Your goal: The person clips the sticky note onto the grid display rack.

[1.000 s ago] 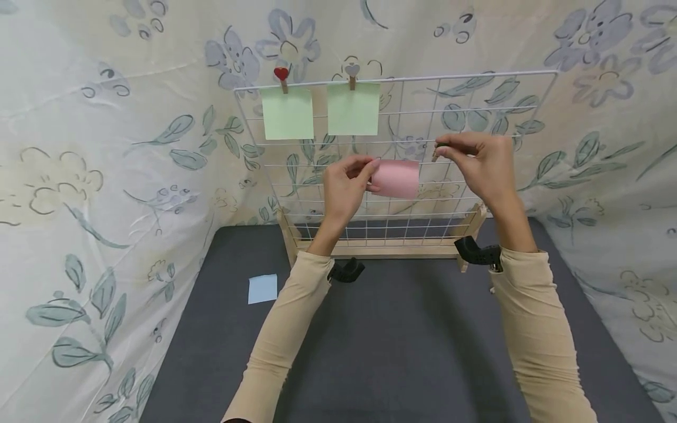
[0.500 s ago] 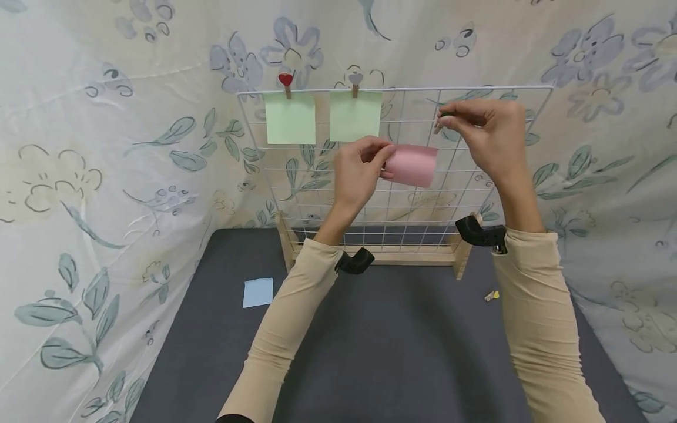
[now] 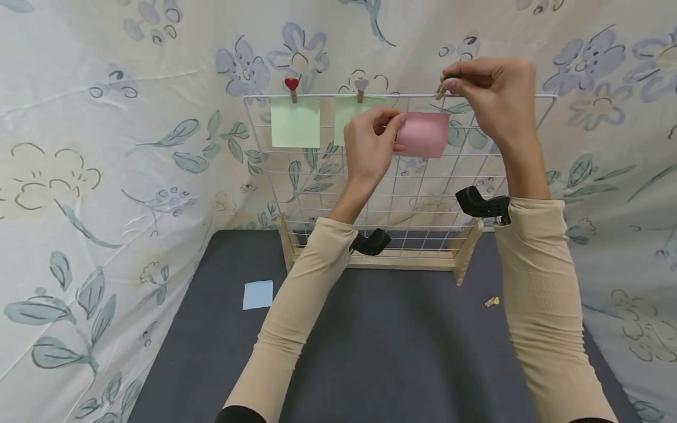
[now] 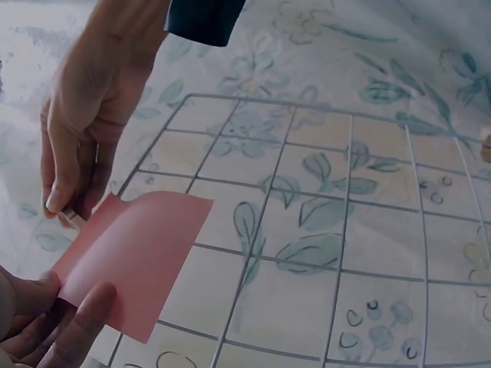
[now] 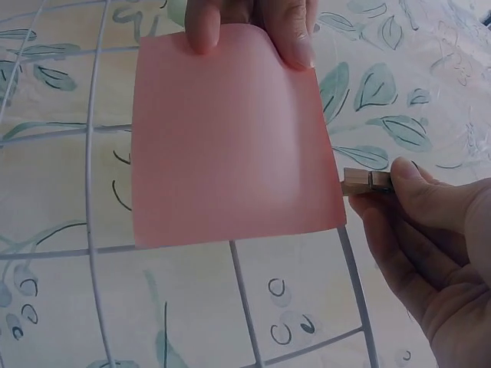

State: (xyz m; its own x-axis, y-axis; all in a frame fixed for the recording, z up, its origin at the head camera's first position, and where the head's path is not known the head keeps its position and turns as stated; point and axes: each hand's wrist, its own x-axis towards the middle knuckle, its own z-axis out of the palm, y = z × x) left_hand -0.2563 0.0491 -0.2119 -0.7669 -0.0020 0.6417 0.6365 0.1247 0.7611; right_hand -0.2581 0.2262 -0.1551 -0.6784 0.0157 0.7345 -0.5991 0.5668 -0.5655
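A pink sticky note (image 3: 423,135) is pinched along its left edge by my left hand (image 3: 372,141), in front of the white wire grid (image 3: 407,194). The note bows a little in the left wrist view. My right hand (image 3: 497,94) pinches a small wooden clothespin (image 5: 367,181) between thumb and fingers, level with the grid's top bar. In the right wrist view the clothespin's tip lies right at the note's edge. Two pale green notes (image 3: 295,123) hang from the top bar under a red heart clothespin (image 3: 292,88) and a silver heart clothespin (image 3: 361,87).
The grid stands in a wooden base (image 3: 402,260) on a dark table (image 3: 381,341). A light blue note (image 3: 258,294) lies at the left, and a clothespin with a yellow piece (image 3: 492,301) at the right. Floral cloth (image 3: 106,176) hangs behind and at the sides.
Both hands have risen toward the grid's top bar, the left carrying the pink note up and right, the right lifting the clothespin. The yellow clothespin on the table has come into view.
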